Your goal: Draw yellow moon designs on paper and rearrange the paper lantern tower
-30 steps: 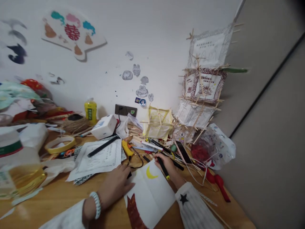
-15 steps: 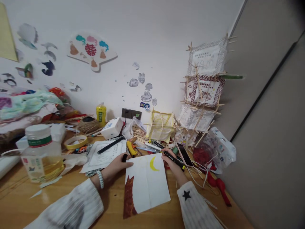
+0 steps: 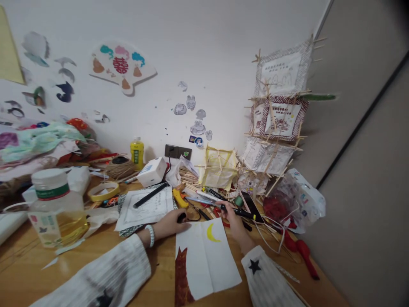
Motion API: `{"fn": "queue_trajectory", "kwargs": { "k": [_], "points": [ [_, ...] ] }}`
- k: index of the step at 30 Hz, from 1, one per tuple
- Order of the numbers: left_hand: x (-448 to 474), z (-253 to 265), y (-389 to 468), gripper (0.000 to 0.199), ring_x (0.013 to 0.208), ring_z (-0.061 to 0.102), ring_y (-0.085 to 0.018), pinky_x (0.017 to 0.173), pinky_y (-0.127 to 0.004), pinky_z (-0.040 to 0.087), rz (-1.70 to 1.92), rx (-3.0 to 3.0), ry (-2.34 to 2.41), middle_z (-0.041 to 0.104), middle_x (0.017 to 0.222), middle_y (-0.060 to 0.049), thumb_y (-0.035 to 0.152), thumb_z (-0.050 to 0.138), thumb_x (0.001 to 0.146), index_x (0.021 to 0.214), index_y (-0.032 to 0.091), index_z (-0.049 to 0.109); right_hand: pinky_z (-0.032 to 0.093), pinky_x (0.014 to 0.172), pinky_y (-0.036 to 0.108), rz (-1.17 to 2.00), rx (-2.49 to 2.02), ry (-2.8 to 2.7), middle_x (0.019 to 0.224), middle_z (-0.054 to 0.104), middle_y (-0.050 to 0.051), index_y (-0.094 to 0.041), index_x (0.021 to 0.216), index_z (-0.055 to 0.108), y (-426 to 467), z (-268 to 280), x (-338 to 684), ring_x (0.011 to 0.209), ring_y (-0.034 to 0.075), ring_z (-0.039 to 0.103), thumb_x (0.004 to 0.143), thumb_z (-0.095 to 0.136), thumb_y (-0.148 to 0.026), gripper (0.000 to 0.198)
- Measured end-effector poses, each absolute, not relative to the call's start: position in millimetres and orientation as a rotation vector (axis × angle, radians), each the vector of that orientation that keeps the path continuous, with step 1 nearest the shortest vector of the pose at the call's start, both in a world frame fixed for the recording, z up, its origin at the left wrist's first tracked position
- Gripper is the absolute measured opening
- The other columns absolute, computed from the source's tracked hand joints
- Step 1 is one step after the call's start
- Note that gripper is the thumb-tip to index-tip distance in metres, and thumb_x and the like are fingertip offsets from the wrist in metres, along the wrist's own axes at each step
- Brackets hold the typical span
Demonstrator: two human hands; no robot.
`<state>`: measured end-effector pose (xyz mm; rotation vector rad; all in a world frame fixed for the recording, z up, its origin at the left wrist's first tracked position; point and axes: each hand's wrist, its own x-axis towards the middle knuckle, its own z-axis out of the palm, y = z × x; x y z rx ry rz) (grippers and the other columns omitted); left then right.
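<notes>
White paper [image 3: 220, 264], bearing a yellow crescent [image 3: 210, 233], is laid on the table [image 3: 162, 273]. By the right hand [image 3: 231, 217], a black marker [image 3: 240, 211] is gripped; by the left hand [image 3: 170, 224], beside the paper's upper corner, a black piece [image 3: 182, 217] is pinched.

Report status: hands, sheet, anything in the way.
Left hand: small black piece. Right hand: black marker. Sheet: yellow crescent, brown shape. Pens crowd beyond its far edge.

We see fan [image 3: 123, 68] on wall [image 3: 223, 55] | yellow bottle [image 3: 137, 154] near white box [image 3: 152, 172] | tape roll [image 3: 102, 197] near jar [image 3: 54, 213] | stickers [image 3: 197, 128] above socket [image 3: 178, 152]
</notes>
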<state>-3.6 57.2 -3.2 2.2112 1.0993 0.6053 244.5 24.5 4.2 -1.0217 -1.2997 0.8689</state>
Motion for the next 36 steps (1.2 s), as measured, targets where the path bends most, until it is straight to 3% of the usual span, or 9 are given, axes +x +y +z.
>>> {"fn": "queue_trajectory", "kwargs": {
  "k": [8, 13, 20, 26, 36],
  "points": [
    [-6, -9, 51, 0.011, 0.064, 0.047, -0.014, 0.058, -0.022, 0.034, 0.438, 2.345, 1.021, 0.053, 0.068, 0.003, 0.024, 0.053, 0.06, 0.069, 0.02, 0.048, 0.032, 0.042, 0.02, 1.062, -0.993, -1.326, 0.045, 0.047, -0.007, -0.02, 0.069, 0.053, 22, -8, 229, 0.041, 0.009, 0.043, 0.074, 0.063, -0.043, 0.026],
    [-7, -7, 51, 0.019, 0.068, 0.05, -0.015, 0.06, -0.022, 0.036, 0.434, 2.369, 1.028, 0.056, 0.073, 0.002, 0.017, 0.049, 0.058, 0.076, 0.02, 0.051, 0.036, 0.048, 0.023, 1.196, -0.893, -1.448, 0.06, 0.061, -0.001, -0.018, 0.085, 0.063, 20, -13, 223, 0.05, 0.011, 0.051, 0.071, 0.067, -0.039, 0.025],
    [-1, -3, 44, 0.015, 0.071, 0.054, -0.017, 0.062, -0.025, 0.037, 0.436, 2.411, 1.108, 0.059, 0.077, 0.0, 0.026, 0.051, 0.066, 0.08, 0.02, 0.053, 0.029, 0.04, 0.021, 1.225, -0.905, -1.416, 0.052, 0.053, -0.003, -0.019, 0.07, 0.056, 12, -11, 202, 0.042, 0.009, 0.044, 0.078, 0.056, -0.05, 0.032],
    [3, -5, 42, 0.018, 0.075, 0.055, -0.021, 0.064, -0.027, 0.037, 0.416, 2.473, 1.117, 0.06, 0.081, -0.004, 0.028, 0.054, 0.066, 0.082, 0.02, 0.054, 0.032, 0.04, 0.02, 1.259, -0.989, -1.431, 0.048, 0.051, -0.005, -0.019, 0.069, 0.053, 13, -19, 194, 0.041, 0.009, 0.045, 0.078, 0.053, -0.047, 0.029],
    [-6, -1, 48, 0.02, 0.069, 0.052, -0.016, 0.06, -0.023, 0.038, 0.393, 2.463, 0.955, 0.058, 0.076, 0.0, 0.022, 0.055, 0.062, 0.083, 0.02, 0.054, 0.035, 0.041, 0.02, 1.135, -1.079, -1.622, 0.049, 0.054, -0.003, -0.019, 0.068, 0.055, 22, -36, 200, 0.041, 0.009, 0.046, 0.082, 0.05, -0.037, 0.023]
  ]
}}
